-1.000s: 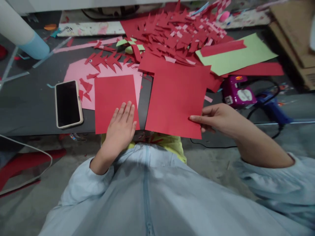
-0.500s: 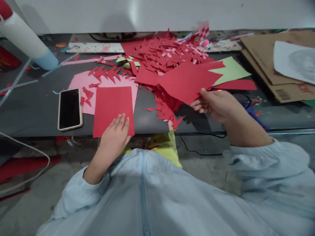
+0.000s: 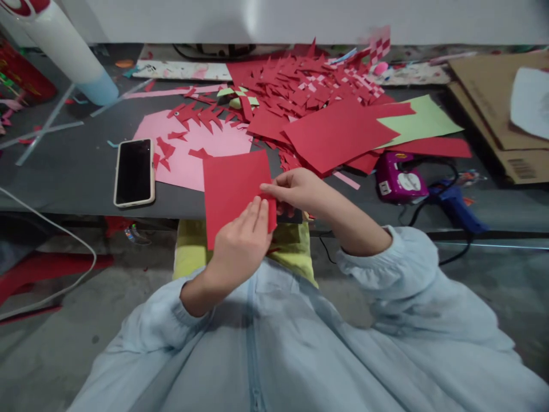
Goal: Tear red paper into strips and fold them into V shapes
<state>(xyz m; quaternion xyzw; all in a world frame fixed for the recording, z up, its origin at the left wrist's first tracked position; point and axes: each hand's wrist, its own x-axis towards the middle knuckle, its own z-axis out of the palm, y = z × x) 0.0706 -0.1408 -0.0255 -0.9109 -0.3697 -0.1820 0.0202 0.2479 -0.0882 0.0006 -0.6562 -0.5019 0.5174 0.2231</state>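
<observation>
A rectangular red sheet of paper is between my two hands at the table's front edge, its lower part reaching over my lap. My left hand lies on its lower right part with the fingers together; the thumb is out of sight. Along the sheet's right edge, my right hand pinches it with the thumb on top. Another large red sheet rests on the paper pile just beyond my right hand. Under the held sheet's upper left lies a pink sheet with small red cut pieces on it.
A phone lies to the left, with a white bottle behind it. Red scraps heap at the back. On the right are a purple box, a blue glue gun, a green sheet and cardboard.
My right hand has let go of the large red sheet on the pile and come left to the smaller one. That smaller sheet has shifted right with my left hand.
</observation>
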